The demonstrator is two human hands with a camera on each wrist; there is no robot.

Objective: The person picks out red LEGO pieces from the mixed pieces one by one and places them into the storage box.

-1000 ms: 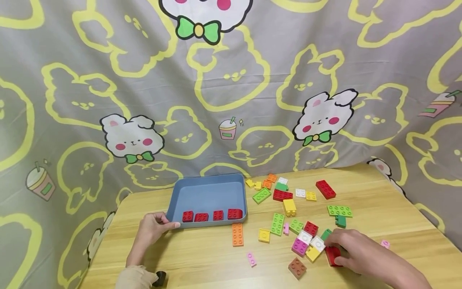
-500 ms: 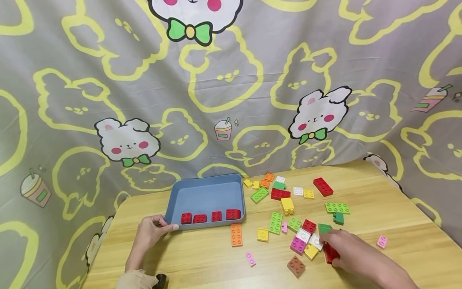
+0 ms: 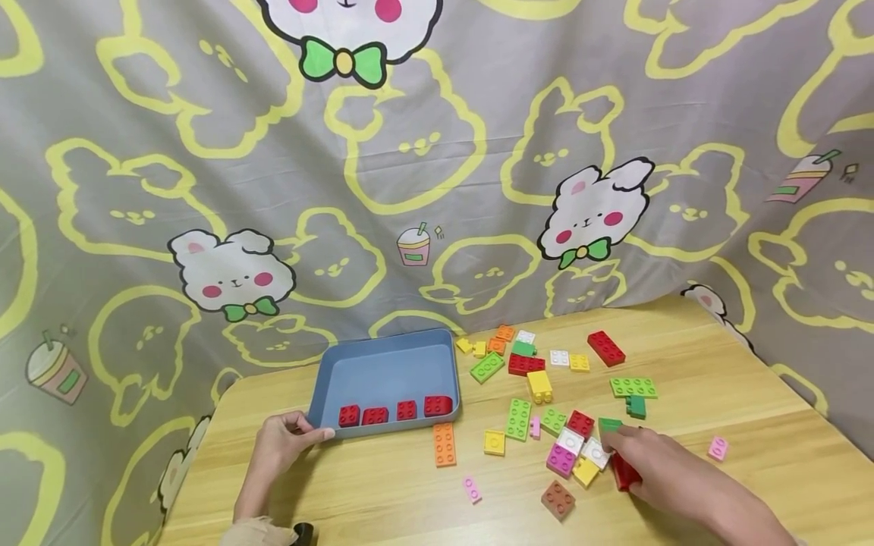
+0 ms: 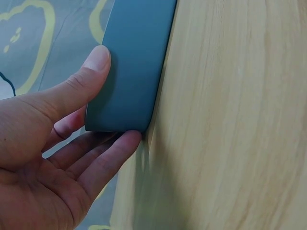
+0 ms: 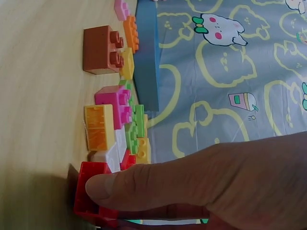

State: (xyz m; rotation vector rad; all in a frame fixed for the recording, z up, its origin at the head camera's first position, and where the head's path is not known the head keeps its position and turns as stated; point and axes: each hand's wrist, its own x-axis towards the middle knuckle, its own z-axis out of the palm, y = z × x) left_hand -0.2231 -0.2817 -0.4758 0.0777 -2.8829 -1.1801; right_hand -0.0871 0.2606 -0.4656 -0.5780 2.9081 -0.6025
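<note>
Two-handed — pinching a red brick (image 3: 624, 476) in right hand (image 3: 672, 472), gripping a blue tray's corner (image 4: 132, 91) in left hand (image 3: 281, 449) — with white brick (image 3: 597, 454) and yellow brick (image 3: 585, 473) between.

1 tray (image 3: 389, 368) | 8 red bricks (image 3: 606, 348) | 3 orange bricks (image 3: 444, 444) | 4 white bricks (image 3: 559, 357) | 1 brown brick (image 3: 558, 500)

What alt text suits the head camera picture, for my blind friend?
A right hand grips a red brick among scattered toy bricks on a table. The left hand holds a corner of a tray with four red bricks inside; cartoon cloth hangs behind.
</note>
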